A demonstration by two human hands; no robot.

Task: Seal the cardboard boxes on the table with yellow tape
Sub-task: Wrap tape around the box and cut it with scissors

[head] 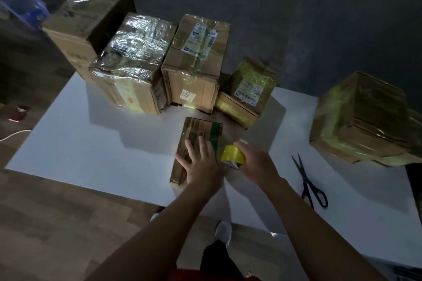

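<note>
left arm [148,235] rises from the lower centre of the frame, bare, toward mid-frame. left hand [201,163] lies palm down, fingers straight and spread, flat on a box [196,129]. right arm [319,223] enters from the lower right. right hand [257,162], just beside the left, curls its fingers round a tape [233,154] roll, back of hand upward.

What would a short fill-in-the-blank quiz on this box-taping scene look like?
1. The left hand rests flat on the box with a ____ band.
2. The right hand holds a roll of ____ tape.
3. The scissors lie on the ____ table.
Missing words: green; yellow; white.
</note>
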